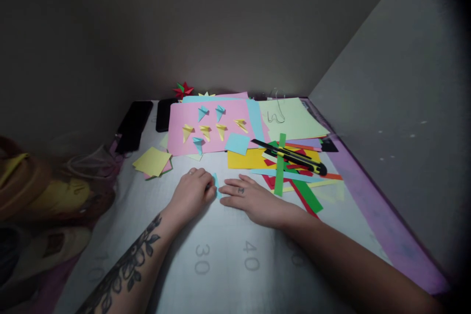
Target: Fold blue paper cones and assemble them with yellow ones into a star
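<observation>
A small piece of light blue paper [216, 187] lies on the white table mat between my hands, partly hidden under my fingers. My left hand [193, 187] is closed, its curled fingers and thumb on the paper's left side. Beside the paper's right edge my right hand [248, 195] lies flat, fingers stretched out and slightly apart. Beyond them, several folded blue and yellow paper pieces, such as a blue one [197, 145], rest on a pink sheet [176, 130]. A square of blue paper [237, 143] overlaps that sheet's front right corner.
Yellow paper squares [152, 161] lie at left, near two black phones [134, 118]. At right, a black and yellow box cutter [294, 158] rests on coloured strips and scraps. Pale green sheets [290, 125] lie behind. A red and green paper star [183, 90] stands by the wall.
</observation>
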A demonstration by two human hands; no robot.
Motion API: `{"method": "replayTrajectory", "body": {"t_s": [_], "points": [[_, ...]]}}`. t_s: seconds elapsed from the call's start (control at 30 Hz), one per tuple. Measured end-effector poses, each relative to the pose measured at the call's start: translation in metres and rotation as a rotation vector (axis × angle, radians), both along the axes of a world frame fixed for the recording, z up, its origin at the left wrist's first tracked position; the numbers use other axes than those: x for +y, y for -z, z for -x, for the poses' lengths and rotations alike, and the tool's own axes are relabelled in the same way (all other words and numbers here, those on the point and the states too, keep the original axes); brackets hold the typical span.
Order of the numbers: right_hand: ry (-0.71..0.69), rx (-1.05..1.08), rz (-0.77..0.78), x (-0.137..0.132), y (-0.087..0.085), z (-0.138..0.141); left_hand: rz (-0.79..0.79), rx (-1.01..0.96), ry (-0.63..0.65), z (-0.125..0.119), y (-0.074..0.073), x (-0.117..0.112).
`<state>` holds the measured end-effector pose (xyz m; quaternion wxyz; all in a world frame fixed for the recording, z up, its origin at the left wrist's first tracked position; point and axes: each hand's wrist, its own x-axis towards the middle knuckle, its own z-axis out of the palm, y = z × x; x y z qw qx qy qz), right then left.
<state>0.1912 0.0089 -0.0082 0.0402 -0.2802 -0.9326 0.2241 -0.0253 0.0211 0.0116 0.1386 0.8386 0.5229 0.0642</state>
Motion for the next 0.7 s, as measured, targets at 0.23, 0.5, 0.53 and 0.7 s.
{"method": "replayTrajectory", "body": {"t_s": [0.23,0.5,0.53,0.7], "points": [[-0.019,-0.017,0.020,0.000,-0.009,0.000,-0.008,0.043,-0.123,0.010,0.003,-0.002],[-0.012,0.009,0.010,-0.003,-0.008,0.002,-0.011,0.033,-0.147,0.020,0.002,-0.002],[-0.013,0.014,0.009,-0.004,-0.007,0.002,-0.011,0.031,-0.148,0.020,0.002,-0.002],[-0.015,-0.002,-0.023,-0.009,-0.008,0.006,-0.019,0.023,-0.160,0.019,0.001,-0.003]]}}
